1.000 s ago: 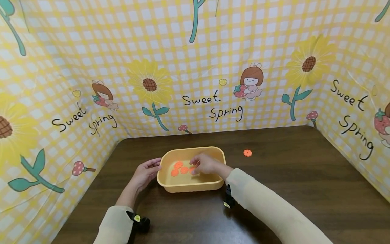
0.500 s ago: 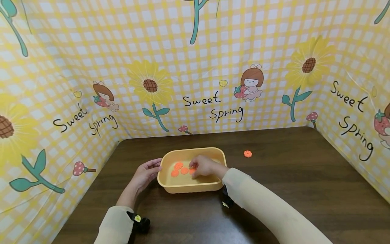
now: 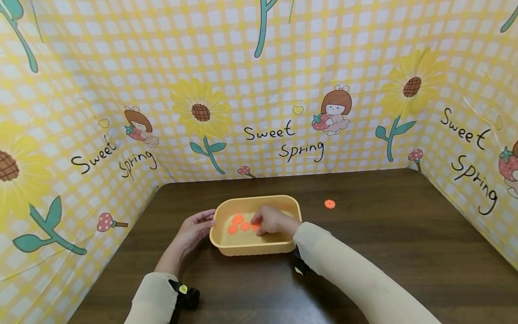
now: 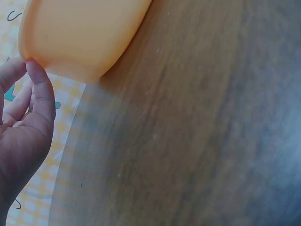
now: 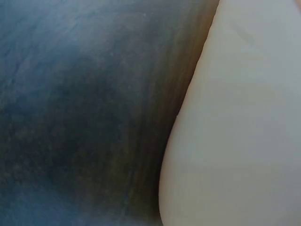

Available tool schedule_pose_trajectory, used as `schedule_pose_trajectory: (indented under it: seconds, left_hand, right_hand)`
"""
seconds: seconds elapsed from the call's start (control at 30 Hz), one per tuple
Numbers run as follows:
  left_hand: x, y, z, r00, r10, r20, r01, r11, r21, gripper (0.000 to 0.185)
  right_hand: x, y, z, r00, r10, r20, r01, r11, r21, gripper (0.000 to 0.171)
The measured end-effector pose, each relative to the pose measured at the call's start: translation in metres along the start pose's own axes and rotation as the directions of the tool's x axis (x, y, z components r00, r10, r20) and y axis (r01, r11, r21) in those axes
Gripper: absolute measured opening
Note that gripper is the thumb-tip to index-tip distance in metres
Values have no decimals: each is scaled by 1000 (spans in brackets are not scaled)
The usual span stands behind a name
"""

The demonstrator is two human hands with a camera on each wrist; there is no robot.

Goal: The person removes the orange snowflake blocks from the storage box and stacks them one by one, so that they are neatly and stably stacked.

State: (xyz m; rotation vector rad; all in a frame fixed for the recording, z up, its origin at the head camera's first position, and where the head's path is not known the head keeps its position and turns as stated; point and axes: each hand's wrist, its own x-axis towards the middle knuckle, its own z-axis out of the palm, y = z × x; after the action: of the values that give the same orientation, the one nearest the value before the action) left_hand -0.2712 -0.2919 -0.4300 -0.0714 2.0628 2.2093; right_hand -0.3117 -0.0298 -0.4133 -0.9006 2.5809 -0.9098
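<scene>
A yellow-orange plastic tub (image 3: 259,246) sits mid-table, and its outer wall fills the top left of the left wrist view (image 4: 84,33). Several orange flower-shaped discs (image 3: 238,219) lie on its floor. My right hand (image 3: 274,220) reaches inside the tub, its fingers bent down over one disc (image 3: 255,228). Whether they pinch that disc is hidden. My left hand (image 3: 194,227) rests with relaxed fingers against the tub's left rim, and its thumb (image 4: 41,89) touches the tub's corner. The right wrist view shows only the tub's pale wall (image 5: 244,132) and the dark table.
One more orange disc (image 3: 329,204) lies alone on the brown wooden table (image 3: 404,252), right of the tub. A yellow checked cloth backdrop (image 3: 283,90) with sunflowers walls the table at the back and on both sides.
My right hand has sunk a little lower and nearer inside the tub. The left hand and the tub have stayed put.
</scene>
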Motion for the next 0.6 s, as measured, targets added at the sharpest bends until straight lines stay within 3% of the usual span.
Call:
schedule_pose_trajectory:
  seconds: [0.6]
  left_hand:
    - [-1, 0, 1, 1000, 13, 2, -13, 1000, 0, 50]
  right_hand:
    - [1, 4, 2, 1000, -19, -12, 19, 1000, -20, 27]
